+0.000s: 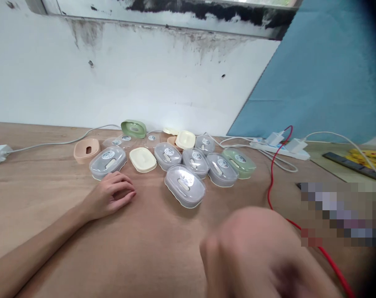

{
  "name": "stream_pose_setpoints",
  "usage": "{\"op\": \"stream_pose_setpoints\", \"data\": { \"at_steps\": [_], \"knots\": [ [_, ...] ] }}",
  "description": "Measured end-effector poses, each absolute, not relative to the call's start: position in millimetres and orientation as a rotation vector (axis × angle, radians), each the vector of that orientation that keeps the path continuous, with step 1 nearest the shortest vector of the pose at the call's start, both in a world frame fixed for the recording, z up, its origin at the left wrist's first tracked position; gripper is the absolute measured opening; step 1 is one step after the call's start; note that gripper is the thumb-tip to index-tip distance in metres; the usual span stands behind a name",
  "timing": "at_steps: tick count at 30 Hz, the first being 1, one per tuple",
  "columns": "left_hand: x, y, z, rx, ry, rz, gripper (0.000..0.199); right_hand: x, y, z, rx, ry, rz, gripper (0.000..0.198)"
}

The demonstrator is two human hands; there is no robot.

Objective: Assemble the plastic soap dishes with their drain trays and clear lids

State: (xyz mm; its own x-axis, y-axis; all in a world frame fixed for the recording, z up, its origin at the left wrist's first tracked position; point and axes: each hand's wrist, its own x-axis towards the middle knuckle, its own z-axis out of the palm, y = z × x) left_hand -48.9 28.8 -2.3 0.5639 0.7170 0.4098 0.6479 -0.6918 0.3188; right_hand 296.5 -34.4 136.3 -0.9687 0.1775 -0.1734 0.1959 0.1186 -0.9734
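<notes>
My left hand [113,194] rests on the wooden table with fingers loosely bent and thumb apart, holding nothing. Its fingertips lie at the front edge of a grey oval plastic box with a clear lid [108,162]. Blurred and close to the camera, my right hand [262,252] covers the lower right; its fingers are hidden. Nearest to it on the table is another grey clear-lidded box [185,186], apart from the hand. Behind stand several similar grey boxes [195,162] and a green one [239,162]. A cream lid-like piece [142,159] lies between the boxes.
At the back are an orange slotted piece [87,150], a green shell [133,128] and a cream piece [185,140]. A white power strip [279,149] with plugs sits at right. A red cable [271,182] runs toward the front. A white wall stands behind.
</notes>
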Motion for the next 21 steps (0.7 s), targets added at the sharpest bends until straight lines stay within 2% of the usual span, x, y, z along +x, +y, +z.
{"op": "stream_pose_setpoints", "data": {
  "at_steps": [3, 4, 6, 7, 9, 11, 14, 17, 21],
  "knots": [
    [-47, 30, -4, 2.659, 1.199, 0.762, 0.025, 270, 8, 119, 0.452, 2.486, -2.059, 0.061],
    [-47, 30, -5, 2.656, 1.209, 0.76, 0.025, 262, 21, 110, 0.62, 2.718, -1.919, 0.053],
    [-47, 30, -5, 2.643, 1.239, 0.801, 0.025, 246, 41, 90, 1.143, 3.077, -1.293, 0.02],
    [-47, 31, -6, 2.634, 1.261, 0.847, 0.025, 239, 49, 79, 1.268, 3.143, -0.978, 0.009],
    [-48, 32, -7, 2.608, 1.318, 0.962, 0.023, 223, 58, 60, 1.23, 3.139, -0.631, 0.033],
    [-51, 33, -7, 2.586, 1.374, 1.052, 0.022, 209, 61, 45, 1.187, 3.086, -0.419, 0.053],
    [-58, 35, -7, 2.561, 1.414, 1.079, 0.022, 196, 60, 38, 1.194, 3.024, -0.308, 0.072],
    [-61, 33, -5, 2.518, 1.445, 1.028, 0.028, 201, 56, 50, 1.134, 3.007, -0.414, 0.063],
    [-57, 29, -5, 2.569, 1.396, 0.855, 0.051, 223, 56, 81, 1.213, 2.909, -0.613, 0.049]
  ]
}}
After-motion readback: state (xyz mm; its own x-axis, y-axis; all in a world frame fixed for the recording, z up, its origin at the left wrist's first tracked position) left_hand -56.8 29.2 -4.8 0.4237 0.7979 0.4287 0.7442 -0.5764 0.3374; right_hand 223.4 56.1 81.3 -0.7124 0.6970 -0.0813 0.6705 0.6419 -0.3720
